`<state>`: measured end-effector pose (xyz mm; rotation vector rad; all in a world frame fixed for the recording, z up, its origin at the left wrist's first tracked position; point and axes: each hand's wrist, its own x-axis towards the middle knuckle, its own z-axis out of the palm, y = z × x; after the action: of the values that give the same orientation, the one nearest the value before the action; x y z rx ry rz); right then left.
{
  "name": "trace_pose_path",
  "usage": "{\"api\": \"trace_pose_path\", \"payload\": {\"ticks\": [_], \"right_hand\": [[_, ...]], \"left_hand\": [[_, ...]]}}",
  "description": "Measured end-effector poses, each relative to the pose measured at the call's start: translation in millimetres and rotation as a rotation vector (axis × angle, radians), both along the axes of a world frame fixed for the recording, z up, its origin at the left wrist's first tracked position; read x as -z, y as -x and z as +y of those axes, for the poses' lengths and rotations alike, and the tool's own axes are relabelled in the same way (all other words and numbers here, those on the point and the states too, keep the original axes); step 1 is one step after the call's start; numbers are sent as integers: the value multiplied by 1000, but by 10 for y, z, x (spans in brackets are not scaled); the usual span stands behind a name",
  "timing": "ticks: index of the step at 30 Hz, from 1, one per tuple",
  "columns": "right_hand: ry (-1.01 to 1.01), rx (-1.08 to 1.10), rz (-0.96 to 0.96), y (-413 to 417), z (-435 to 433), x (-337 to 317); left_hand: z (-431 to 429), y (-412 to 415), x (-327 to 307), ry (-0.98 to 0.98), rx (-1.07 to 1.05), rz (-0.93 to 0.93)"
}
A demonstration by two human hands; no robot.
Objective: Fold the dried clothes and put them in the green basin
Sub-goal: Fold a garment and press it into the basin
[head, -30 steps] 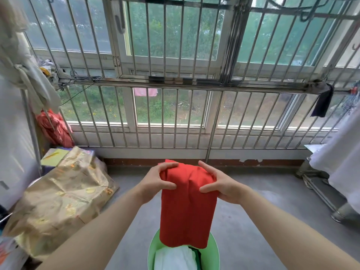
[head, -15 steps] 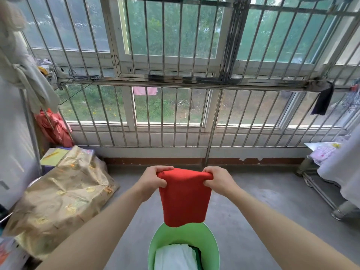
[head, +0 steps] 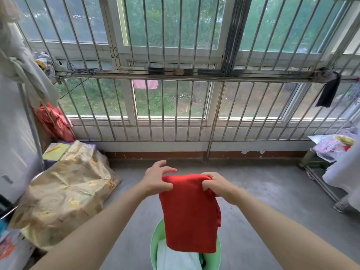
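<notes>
A folded red garment hangs in front of me, held by its top edge. My left hand pinches its upper left corner with thumb and lower fingers, the other fingers spread. My right hand grips the upper right corner. Directly below stands the green basin on the floor, with a folded white cloth and something dark green inside. The garment's lower edge overlaps the basin's opening in this view.
A lumpy bundle under gold patterned cloth sits on the left floor. Barred windows fill the wall ahead. A metal rack with white fabric stands at right. Pale clothes hang at upper left, a red bag below them.
The red garment has unfolded longer again and dropped lower over the basin. My left hand's upper fingers have lifted off and spread.
</notes>
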<state>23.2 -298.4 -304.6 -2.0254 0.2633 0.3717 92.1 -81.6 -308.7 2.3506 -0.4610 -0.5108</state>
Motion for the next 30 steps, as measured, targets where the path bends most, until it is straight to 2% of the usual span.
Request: {"api": "trace_pose_path", "payload": {"ticks": [2,4,7,10,12,16,20,24,30], "right_hand": [[-36,-25,28,28,-12,37],[-47,-42,50,43,-21,84],[-43,-79,100,40,-45,247],[-33,-142,122,52,-84,397],[43,-189,92,38,-147,534],[378,-372,-9,-14,-277,846],[513,-451,-13,4,-269,1115],[756,-545,-62,62,-226,1680],[710,-498,72,217,-164,2713]], "left_hand": [[-18,4,28,-2,213,88],[-62,27,46,-29,321,186],[-116,-3,231,-267,402,-33],[-184,16,433,-370,433,-100],[-249,61,558,-414,445,-123],[-362,93,833,-517,455,-150],[-442,75,1123,-564,483,-196],[-544,141,1609,-591,492,-130],[-522,334,2529,-580,473,14]]}}
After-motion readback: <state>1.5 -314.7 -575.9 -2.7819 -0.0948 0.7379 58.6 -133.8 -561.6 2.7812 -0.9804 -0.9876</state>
